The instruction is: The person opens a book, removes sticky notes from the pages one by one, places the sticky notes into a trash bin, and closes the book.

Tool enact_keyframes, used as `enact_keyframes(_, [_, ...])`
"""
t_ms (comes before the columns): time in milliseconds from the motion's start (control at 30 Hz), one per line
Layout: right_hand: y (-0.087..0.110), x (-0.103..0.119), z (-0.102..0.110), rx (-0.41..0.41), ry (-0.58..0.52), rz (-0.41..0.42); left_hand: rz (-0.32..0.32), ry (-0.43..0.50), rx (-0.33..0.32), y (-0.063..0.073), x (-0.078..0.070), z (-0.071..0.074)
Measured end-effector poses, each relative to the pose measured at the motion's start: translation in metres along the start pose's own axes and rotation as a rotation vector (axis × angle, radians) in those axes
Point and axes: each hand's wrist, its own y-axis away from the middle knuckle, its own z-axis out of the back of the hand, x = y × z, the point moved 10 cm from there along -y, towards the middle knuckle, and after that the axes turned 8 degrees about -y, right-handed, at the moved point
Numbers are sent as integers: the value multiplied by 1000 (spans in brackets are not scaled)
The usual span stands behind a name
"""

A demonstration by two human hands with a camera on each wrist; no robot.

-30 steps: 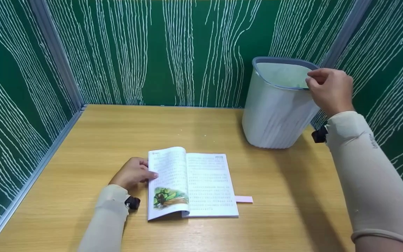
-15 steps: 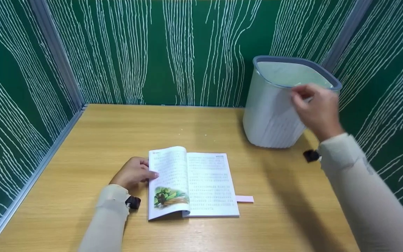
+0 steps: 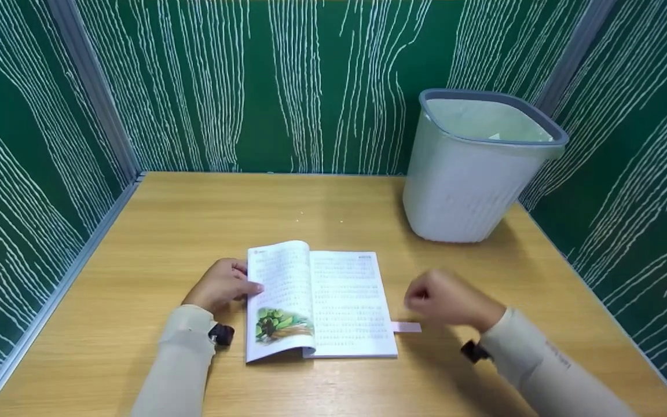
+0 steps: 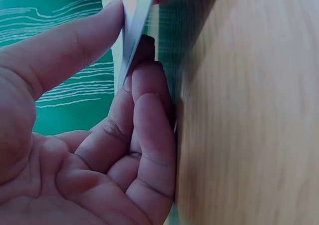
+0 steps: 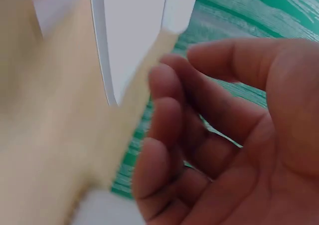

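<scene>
An open book [image 3: 348, 304] lies on the wooden table, with printed text and a green picture low on its raised left page. My left hand [image 3: 222, 285] holds the book's left side, thumb on top of the page and fingers underneath. The left wrist view shows the page edge [image 4: 137, 30] between thumb and fingers. A pink paper strip [image 3: 406, 327] sticks out from the book's right edge. Just right of the book, over the table, is my right hand [image 3: 452, 298]. Its fingers [image 5: 162, 120] are loosely curled in the right wrist view, with nothing between them and the thumb.
A white bin [image 3: 466, 179] with a grey rim stands at the back right of the table [image 3: 206, 214], a small white scrap [image 3: 494, 137] showing inside. A few tiny white specks lie behind the book. Green panels [image 3: 258, 87] with white lines enclose the table's back and sides.
My right hand has moved from the bin's rim down and left to beside the book. The left hand and the book stay as they were.
</scene>
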Motion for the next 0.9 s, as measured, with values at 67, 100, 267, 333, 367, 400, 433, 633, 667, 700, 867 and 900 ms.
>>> enact_keyframes(67, [4, -5, -18, 38, -38, -38, 2, 1, -4, 0, 0, 0])
enact_keyframes(100, [5, -7, -25, 52, -51, -55, 2, 0, -7, 0, 0, 1])
enact_keyframes(267, [11, -17, -47, 81, -143, -139, 9, -9, -15, 2, 1, 2])
enact_keyframes(333, [12, -19, -50, 75, -156, -150, 12, -15, -18, 3, 0, 3])
enact_keyframes(367, [12, -19, -50, 69, -157, -151, 15, -18, -20, 3, 1, 3])
enact_keyframes(400, [12, -20, -51, 64, -158, -154, 15, -21, -21, 3, 0, 3])
enact_keyframes(433, [13, -20, -51, 60, -162, -156, 14, -22, -20, 3, 1, 3])
enact_keyframes(633, [14, -16, -47, 28, -191, -175, 5, 10, -15, 3, -1, 2])
enact_keyframes(667, [13, -14, -45, 16, -190, -166, -3, 15, -14, 3, -1, 1])
enact_keyframes(700, [13, -10, -44, 3, -188, -151, -13, 15, -11, 3, -2, 1])
enact_keyframes(867, [5, 19, -41, -39, -215, -4, -54, 44, 7, 4, -6, 0])
enact_keyframes(900, [3, 26, -44, -34, -229, 36, -54, 50, 10, 4, -6, 0])
